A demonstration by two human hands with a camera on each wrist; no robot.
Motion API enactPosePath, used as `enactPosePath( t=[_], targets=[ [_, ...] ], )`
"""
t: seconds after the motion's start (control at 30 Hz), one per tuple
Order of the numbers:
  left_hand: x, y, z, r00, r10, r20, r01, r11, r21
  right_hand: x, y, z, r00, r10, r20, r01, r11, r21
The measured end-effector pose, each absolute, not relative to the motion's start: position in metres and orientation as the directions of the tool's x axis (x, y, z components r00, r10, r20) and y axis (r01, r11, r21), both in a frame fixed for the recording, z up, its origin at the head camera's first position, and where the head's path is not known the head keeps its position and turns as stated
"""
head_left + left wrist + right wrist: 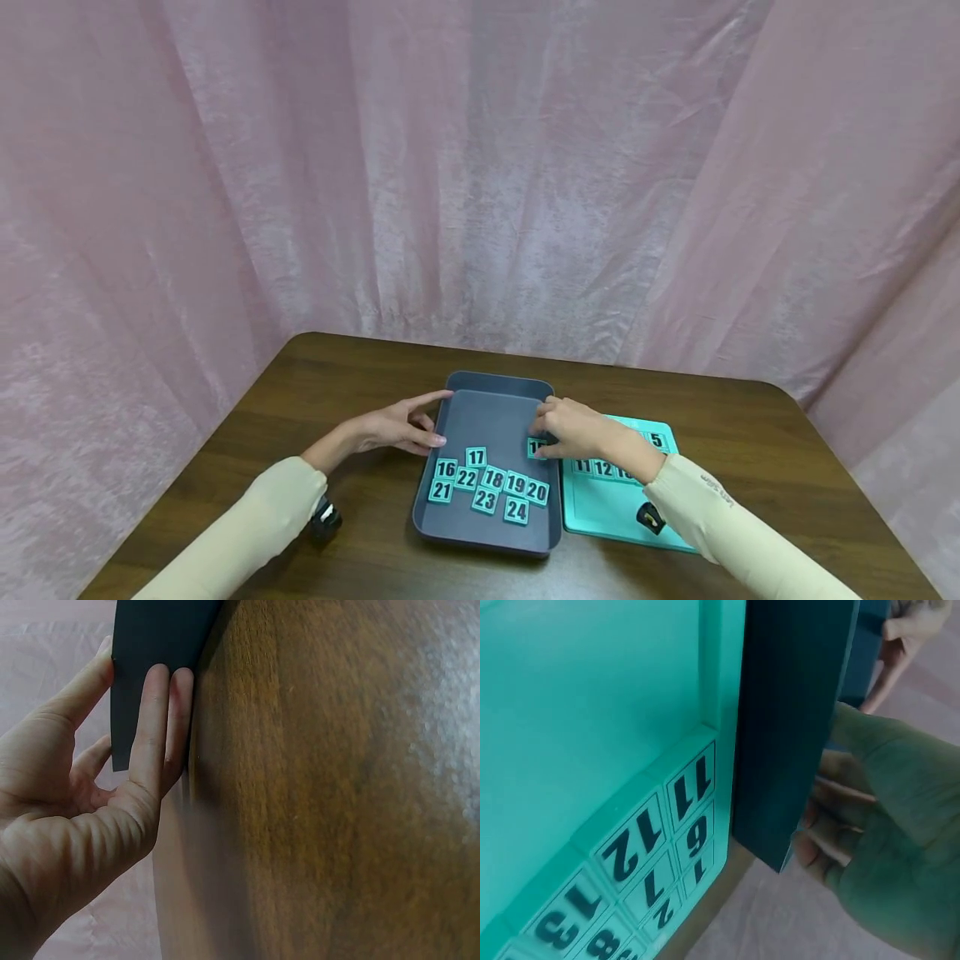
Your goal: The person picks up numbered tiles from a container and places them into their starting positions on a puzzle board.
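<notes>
Numbered turquoise tiles, among them 17 (476, 457), 23 (485, 500) and 20 (536, 492), lie in the near half of a dark grey tray (487, 546). My left hand (397, 425) holds the tray's left wall, thumb at the rim and fingers (154, 712) against its outer face. Reaching over the right wall, my right hand (573, 427) pinches a number tile (534, 448) inside the tray; its second digit is covered. In the right wrist view the tray wall (791, 712) hides that tile and part of my right hand (900, 817).
Right beside the tray lies a turquoise board (600, 508), partly under my right forearm. Tiles sit in rows at its far end, such as 11 (690, 786) and 12 (632, 844). The brown wooden table (360, 533) ends at a pink curtain (480, 208).
</notes>
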State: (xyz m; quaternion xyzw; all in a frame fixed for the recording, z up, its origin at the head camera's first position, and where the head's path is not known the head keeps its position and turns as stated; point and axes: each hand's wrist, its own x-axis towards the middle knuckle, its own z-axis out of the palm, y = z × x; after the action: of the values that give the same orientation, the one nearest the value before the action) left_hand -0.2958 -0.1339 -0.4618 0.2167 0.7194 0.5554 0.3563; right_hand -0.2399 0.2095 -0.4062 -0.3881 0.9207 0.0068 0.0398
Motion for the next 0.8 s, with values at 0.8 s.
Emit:
enactPosePath(
  t=[0.8],
  targets=[
    [-0.297,-0.132,-0.46,-0.656,0.701,-0.28,-0.091,0.295,0.951,-0.237,0.195,-0.398,-0.748,-0.658,-0.085,-0.658,0.753,-0.035]
  ],
)
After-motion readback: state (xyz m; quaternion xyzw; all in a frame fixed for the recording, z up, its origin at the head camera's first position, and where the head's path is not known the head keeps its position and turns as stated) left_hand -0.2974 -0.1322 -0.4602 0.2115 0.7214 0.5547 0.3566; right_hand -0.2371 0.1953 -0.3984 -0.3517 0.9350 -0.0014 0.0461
